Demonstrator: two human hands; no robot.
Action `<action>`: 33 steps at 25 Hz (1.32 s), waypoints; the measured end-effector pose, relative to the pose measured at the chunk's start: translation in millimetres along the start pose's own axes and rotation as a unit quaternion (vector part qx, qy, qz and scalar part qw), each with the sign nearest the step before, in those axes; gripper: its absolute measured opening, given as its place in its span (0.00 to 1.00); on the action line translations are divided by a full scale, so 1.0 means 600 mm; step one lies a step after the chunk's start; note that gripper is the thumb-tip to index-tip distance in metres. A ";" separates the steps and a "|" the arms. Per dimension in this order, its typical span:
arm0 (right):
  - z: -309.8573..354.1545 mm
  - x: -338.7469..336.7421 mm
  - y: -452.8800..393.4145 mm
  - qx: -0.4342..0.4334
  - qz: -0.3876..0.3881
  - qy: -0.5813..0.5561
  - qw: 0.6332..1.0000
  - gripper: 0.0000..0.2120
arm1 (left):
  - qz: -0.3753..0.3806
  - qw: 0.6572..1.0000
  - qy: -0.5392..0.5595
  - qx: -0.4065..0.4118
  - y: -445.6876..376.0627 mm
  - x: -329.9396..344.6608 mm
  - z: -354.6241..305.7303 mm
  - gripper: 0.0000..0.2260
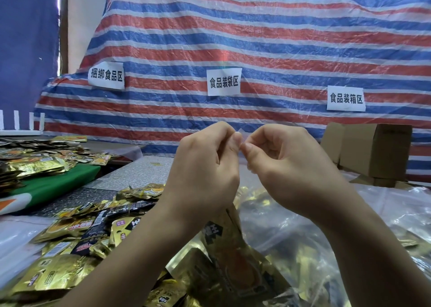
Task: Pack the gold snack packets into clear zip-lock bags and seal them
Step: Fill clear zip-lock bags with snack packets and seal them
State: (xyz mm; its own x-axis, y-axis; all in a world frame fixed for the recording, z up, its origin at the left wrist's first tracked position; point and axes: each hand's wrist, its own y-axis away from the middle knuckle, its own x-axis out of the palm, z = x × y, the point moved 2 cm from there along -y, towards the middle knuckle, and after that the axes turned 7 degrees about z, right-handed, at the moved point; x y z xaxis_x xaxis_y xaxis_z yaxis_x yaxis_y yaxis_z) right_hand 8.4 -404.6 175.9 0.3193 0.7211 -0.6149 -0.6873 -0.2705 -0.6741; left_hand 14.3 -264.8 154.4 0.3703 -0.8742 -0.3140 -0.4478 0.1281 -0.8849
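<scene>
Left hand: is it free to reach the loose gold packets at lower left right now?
Probably not yet. The left hand and right hand both pinch the top of the clear zip-lock bag. The loose gold packets lie unobstructed below it.

This is a makeshift food-packing workstation, not a home or a shop. A red, white and blue striped plastic tarpaulin (256, 38) hangs as the backdrop, and three white paper signs with black Chinese characters are taped to it, marking work zones: food bundling (106, 75), food bagging (224, 82) and food boxing (346, 98). Plain brown cardboard cartons (373, 150) stand at the right, and heaps of gold foil snack packets (65, 232) cover the grey speckled surface (140, 173).
</scene>
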 end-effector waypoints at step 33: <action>-0.043 0.000 -0.008 0.051 0.061 0.045 0.996 0.11 | -0.261 0.959 -0.035 -0.104 -0.014 -0.056 0.109 0.11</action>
State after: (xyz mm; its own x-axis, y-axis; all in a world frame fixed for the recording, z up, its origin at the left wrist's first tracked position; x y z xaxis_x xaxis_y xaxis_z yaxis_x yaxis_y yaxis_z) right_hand 28.4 -419.6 168.6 0.2828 0.6256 -0.7271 -0.7860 -0.2833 -0.5494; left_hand 58.7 -206.1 149.8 0.6384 -0.7596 0.1240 -0.3362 -0.4201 -0.8429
